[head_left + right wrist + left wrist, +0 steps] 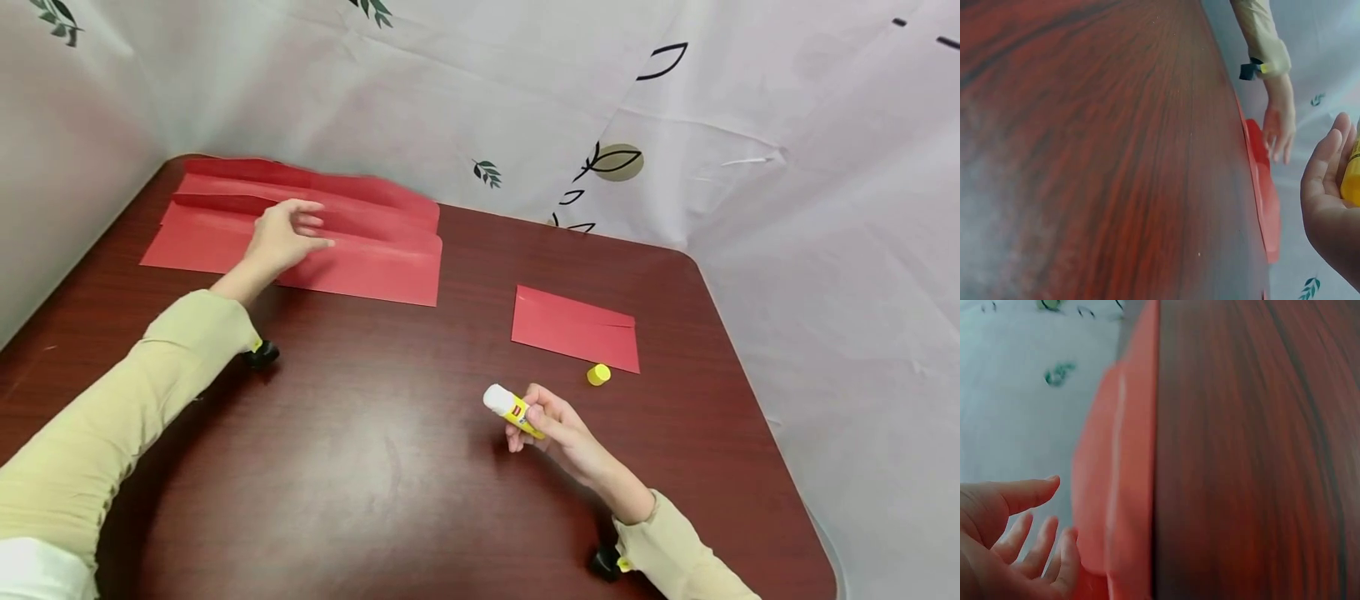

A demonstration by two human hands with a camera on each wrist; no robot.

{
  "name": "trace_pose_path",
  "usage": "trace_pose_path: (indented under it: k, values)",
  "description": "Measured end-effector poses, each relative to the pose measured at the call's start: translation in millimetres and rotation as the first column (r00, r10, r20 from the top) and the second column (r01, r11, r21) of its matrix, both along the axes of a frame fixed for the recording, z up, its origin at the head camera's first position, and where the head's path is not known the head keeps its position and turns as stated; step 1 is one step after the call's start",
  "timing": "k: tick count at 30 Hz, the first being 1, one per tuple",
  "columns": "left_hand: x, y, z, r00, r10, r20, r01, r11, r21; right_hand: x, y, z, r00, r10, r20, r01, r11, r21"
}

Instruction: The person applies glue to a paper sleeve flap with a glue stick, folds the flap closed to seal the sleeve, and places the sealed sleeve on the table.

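Several red paper envelopes with raised flaps lie overlapping at the back left of the table. Over them is my left hand, fingers loosely bent and parted, holding nothing. In the left wrist view the same hand appears beside the red paper. My right hand grips an uncapped glue stick, yellow with a white end pointing up and left. The right wrist view catches only part of the yellow glue stick in the fingers. A yellow cap stands by a single red envelope.
The dark wooden table has rounded corners. A pale curtain with leaf prints hangs right behind its back edge and along the sides. Small black devices, such as the one by the left sleeve, sit under both wrists.
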State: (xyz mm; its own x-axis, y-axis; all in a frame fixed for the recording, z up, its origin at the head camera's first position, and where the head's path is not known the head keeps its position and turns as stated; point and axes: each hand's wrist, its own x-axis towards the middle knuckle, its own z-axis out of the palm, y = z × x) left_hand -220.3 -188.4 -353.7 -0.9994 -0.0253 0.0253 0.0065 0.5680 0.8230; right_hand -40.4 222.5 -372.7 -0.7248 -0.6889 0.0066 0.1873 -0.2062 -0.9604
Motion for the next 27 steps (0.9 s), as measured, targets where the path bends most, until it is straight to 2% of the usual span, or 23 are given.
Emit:
trace_pose_path:
  k: [2, 4, 10, 18, 27]
  values:
    - [-3.0, -6.9, -7.2, 0.999, 0.04, -0.012, -0.04, 0.998, -0.044, 0.5, -0.1, -0.3, 1.0, 0.0, 0.0, 0.0, 1.0, 0.0]
    - [-4.9, -11.4, -13.8, 0.998, 0.068, 0.007, -0.067, 0.995, -0.081, 0.9, -0.3, -0.6, 1.0, 0.0, -0.001, 0.0, 1.0, -0.002]
    - [-12.1, -18.9, -26.6, 0.99, 0.102, 0.095, -0.084, 0.981, -0.176, 2.0, -0.6, -1.0, 1.0, 0.001, -0.001, -0.001, 1.0, -0.009]
    - [-19.2, -23.6, -25.3, 0.979, 0.091, 0.183, -0.044, 0.968, -0.245, 2.5, 1.4, -2.1, 1.0, -0.001, 0.011, 0.001, 1.0, -0.01]
    - [-20.1, -22.5, -23.9, 0.967, 0.091, 0.238, -0.042, 0.978, -0.203, 0.7, 1.5, -2.2, 1.0, 0.002, 0.007, -0.002, 1.0, -0.004]
